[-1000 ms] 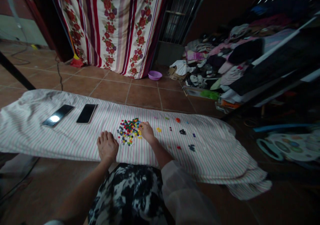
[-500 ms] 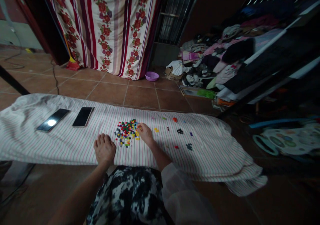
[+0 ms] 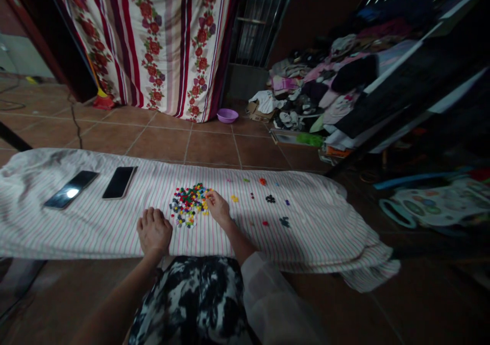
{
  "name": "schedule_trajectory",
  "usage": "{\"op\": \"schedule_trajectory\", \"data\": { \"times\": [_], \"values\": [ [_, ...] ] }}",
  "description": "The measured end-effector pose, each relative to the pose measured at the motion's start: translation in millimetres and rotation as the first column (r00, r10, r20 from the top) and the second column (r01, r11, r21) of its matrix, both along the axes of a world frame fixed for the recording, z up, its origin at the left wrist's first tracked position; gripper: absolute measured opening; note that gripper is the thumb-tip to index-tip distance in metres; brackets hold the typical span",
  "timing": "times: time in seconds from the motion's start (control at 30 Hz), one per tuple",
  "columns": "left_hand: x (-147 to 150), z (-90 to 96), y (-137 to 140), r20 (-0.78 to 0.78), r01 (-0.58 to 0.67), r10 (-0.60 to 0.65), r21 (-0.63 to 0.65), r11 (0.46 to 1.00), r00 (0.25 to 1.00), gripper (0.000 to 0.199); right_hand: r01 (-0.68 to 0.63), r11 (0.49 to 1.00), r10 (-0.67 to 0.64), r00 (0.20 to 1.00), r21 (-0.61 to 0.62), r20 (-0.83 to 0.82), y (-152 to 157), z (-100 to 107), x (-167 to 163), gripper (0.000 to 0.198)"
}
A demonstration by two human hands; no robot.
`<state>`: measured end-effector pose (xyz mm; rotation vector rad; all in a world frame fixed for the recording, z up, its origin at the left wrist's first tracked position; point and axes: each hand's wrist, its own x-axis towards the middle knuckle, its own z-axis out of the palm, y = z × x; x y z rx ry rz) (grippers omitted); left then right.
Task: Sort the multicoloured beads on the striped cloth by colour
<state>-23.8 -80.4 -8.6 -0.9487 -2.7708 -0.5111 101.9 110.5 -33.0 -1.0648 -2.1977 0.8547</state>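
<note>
A pile of small multicoloured pieces lies on the striped cloth in front of me. My right hand is at the pile's right edge, its thumb and fingers pinched together; whatever they hold is too small to make out. Palm down, my left hand rests on the cloth just left of the pile, fingers stretched out. To the right lie small single-colour groups: yellow pieces, orange pieces, black pieces, dark grey pieces, a red piece and purple pieces.
Two phones, one with a glare spot and one dark, lie on the cloth at left. Beyond are a floral curtain, a purple basin and a heap of clothes on the tiled floor.
The view has shifted slightly, moving the scene a little to the left. My right hand stays pinched at the pile's right edge, and my left hand still lies flat.
</note>
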Motion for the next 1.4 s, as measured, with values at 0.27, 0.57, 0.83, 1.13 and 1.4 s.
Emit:
{"op": "schedule_trajectory", "data": {
  "times": [0.27, 0.57, 0.83, 1.13, 1.4],
  "values": [
    [-1.0, -2.3, 0.2, -0.019, -0.006, 0.006, -0.002, 1.0, 1.0, 0.038, 0.031, 0.999, -0.032, 0.999, -0.029, -0.036, 3.3, 1.6, -2.7, 0.014],
    [-0.6, -2.5, 0.2, -0.019, -0.005, 0.005, 0.002, 1.0, 1.0, 0.036, 0.072, 0.974, -0.12, 0.967, -0.213, -0.225, 25.3, 3.1, -1.2, 0.012],
    [0.4, 0.5, -0.1, -0.032, 0.002, -0.002, -0.001, 1.0, 0.999, 0.035, 0.024, 0.755, -0.414, 0.793, -0.655, -0.448, 27.0, 13.9, 8.0, 0.029],
    [1.3, 2.6, -0.4, -0.014, -0.004, 0.004, -0.002, 1.0, 1.0, 0.035, 0.027, 0.769, -0.423, 0.771, -0.639, -0.476, 37.0, 29.0, 42.4, 0.037],
    [1.2, 4.0, -0.7, -0.016, 0.005, -0.005, -0.01, 1.0, 1.0, 0.033, 0.147, 0.884, -0.328, 0.871, -0.445, -0.365, 55.5, 23.3, 70.8, 0.035]
  ]
}}
